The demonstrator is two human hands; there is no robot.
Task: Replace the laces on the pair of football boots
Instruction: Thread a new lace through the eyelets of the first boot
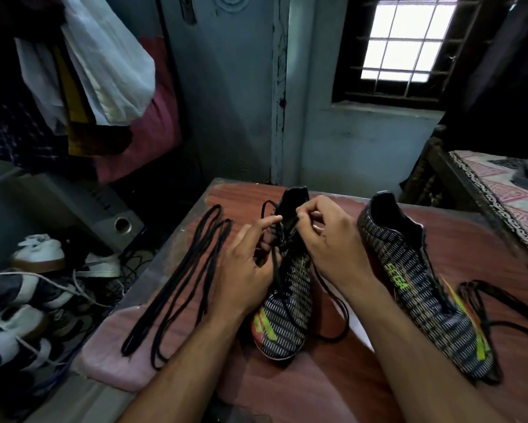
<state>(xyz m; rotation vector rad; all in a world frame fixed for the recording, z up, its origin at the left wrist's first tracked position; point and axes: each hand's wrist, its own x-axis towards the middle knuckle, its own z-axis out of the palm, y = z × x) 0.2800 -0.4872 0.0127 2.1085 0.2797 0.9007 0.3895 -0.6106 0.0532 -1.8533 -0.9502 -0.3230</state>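
Hands: As I watch remotely, my left hand [246, 264] and right hand [329, 239] each pinch the black lace [275, 271] at the collar.
Boot: The near boot [287, 303] stands mid-table [317, 389].
Second boot: second boot [424, 279], right.
Spare: loose laces [177, 288], left.

Clothes [104, 71] hang left, above sneakers [39, 254]; barred window [406, 41] behind.

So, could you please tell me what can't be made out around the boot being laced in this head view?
- Eyelets of the middle boot: covered by the left hand and right hand.
- Which eyelet the lace is at: hidden behind the fingers.
- Whether the right boot is laced: its front faces away.
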